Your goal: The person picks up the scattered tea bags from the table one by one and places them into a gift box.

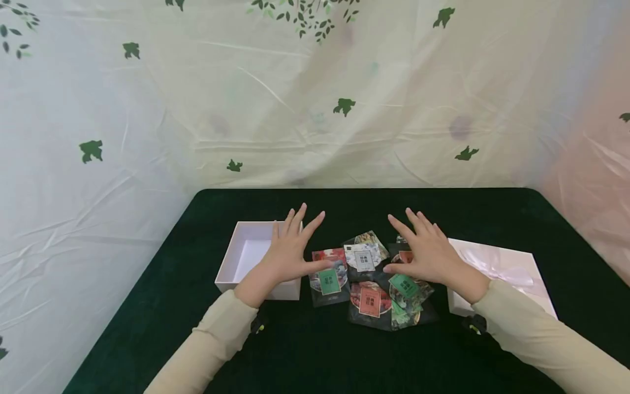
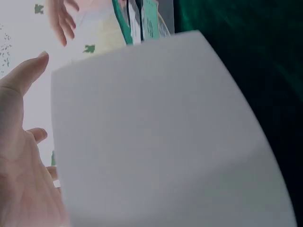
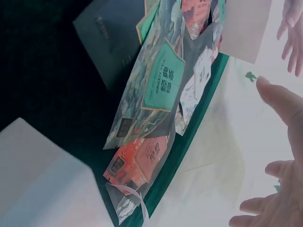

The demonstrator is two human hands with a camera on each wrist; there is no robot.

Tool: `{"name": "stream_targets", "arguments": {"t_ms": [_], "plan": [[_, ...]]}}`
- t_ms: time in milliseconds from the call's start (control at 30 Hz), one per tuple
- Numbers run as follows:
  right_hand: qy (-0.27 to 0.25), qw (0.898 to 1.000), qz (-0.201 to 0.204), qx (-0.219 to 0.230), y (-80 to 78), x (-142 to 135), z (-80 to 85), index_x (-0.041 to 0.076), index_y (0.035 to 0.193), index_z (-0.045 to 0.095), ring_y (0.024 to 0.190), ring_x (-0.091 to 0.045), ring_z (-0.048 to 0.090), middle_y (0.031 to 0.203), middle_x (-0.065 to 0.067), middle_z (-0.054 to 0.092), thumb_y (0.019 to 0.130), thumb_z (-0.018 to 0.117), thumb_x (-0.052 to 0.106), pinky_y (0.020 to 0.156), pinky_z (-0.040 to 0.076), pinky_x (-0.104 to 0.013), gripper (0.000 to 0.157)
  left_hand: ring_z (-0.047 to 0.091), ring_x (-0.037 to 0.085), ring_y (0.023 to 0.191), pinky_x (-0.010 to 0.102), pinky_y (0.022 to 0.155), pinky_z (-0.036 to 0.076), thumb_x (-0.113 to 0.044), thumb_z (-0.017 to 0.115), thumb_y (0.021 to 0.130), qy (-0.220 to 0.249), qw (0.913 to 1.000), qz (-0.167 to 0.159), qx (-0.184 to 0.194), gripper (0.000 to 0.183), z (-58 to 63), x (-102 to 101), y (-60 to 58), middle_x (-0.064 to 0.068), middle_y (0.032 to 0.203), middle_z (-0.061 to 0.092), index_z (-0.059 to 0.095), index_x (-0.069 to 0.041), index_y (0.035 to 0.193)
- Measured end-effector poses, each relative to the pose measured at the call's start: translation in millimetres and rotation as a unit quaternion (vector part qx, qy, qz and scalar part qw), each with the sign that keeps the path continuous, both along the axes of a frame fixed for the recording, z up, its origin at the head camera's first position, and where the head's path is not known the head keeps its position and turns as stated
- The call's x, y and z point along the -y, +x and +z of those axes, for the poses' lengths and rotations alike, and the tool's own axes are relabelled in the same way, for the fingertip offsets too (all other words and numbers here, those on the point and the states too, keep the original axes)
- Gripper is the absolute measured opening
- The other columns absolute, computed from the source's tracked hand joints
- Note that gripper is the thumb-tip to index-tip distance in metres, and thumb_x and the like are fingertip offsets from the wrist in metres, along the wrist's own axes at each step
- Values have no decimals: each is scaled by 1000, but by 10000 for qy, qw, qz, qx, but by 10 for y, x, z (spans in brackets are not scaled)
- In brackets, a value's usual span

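Pale fabric (image 1: 394, 71) printed with green leaf and bird shapes hangs behind and beside a table covered in dark green cloth (image 1: 344, 361). Near its middle lies a loose, overlapping group of printed packets, between an open-topped white box (image 1: 287, 291) on the left and what looks like a pale lid, tied with a ribbon (image 1: 514, 275), on the right. Among the packets are one with a red label (image 1: 370, 302), one with a white label (image 1: 364, 260), a green tea packet (image 1: 406, 287) overlapping its neighbours, and, nearest the box, a fruit-printed packet (image 1: 328, 282). A person's left hand (image 1: 287, 254) is raised in front of the box and the right hand (image 1: 427, 253) beside the lid, fingers spread, neither holding anything. The packets look light and flexible, with smooth film that may slip, so a pinch at a flat edge or corner would probably suit them best. The box seems stiff but light, probably best held by opposite walls; the lid likewise, by its sides, since the ribbon could crumple.
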State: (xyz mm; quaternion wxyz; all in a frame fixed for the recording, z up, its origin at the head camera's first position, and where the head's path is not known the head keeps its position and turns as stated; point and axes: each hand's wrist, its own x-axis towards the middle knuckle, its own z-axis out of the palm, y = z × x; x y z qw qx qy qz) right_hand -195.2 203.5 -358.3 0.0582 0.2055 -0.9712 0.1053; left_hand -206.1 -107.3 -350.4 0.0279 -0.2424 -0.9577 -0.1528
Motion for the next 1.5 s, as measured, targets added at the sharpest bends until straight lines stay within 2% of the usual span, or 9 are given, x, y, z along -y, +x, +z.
{"name": "stream_targets", "arguments": {"t_ms": [167,433,700,833,1033,1133,1300,1433,1500], "plan": [[-332,9993,-95,145,-15,-35,45,13,151,24,132,-55,26,151,-31,21,77,72,52,98,30,-72,96,7,41,145,70,107,14,-59,65,80,324,9993,151,-121,92,57,187,25,12,160,5,17,-29,153],[-813,9934,-386,708,-50,-71,59,6,148,29,127,-57,31,147,-34,26,80,74,41,92,35,-72,88,18,41,142,64,108,23,-52,67,82,669,9969,391,-166,88,87,476,12,13,159,12,21,-26,152],[-1015,9858,-599,1200,-90,-113,59,-4,138,42,123,-54,37,138,-35,37,85,69,29,94,38,-67,68,24,40,141,64,107,26,-45,69,83,788,9954,501,-220,82,119,631,-10,16,157,19,29,-21,150],[-1108,9796,-723,1513,-121,-148,18,-5,135,44,117,-50,45,133,-36,43,87,67,26,89,46,-61,62,24,40,141,65,107,26,-48,67,84,632,9958,652,-134,81,79,745,2,14,158,18,28,-23,150],[-1162,9730,-728,1856,-146,-192,-26,-7,132,47,101,-40,55,128,-36,48,86,67,22,79,54,-51,57,22,44,140,68,104,28,-44,67,85,748,9934,868,-108,80,18,928,23,16,158,17,27,-22,150],[-1109,9731,-702,1892,-141,-189,-56,-8,130,48,99,-40,56,125,-36,51,85,68,21,79,54,-50,56,22,45,139,69,102,29,-42,67,85,767,9921,991,-107,80,0,1031,37,18,157,17,27,-20,150],[-1032,9747,-653,1871,-90,-162,-83,-8,132,45,102,-44,57,120,-35,54,84,71,28,78,54,-51,66,23,46,138,70,100,30,-44,65,87,670,9905,1203,-6,79,13,1161,51,20,157,17,25,-18,151],[-1069,9780,-461,1729,-24,-135,-104,-10,131,46,94,-37,59,112,-30,59,81,74,32,73,54,-47,70,22,47,138,71,99,29,-47,62,88,656,9893,1295,119,79,17,1221,46,20,157,17,25,-18,151],[-1106,9788,-367,1685,4,-120,-121,-10,129,48,85,-30,58,102,-24,61,79,75,31,67,53,-41,70,22,47,138,73,99,28,-47,62,88,709,9886,1316,201,79,4,1247,43,21,156,16,24,-18,151]]}}
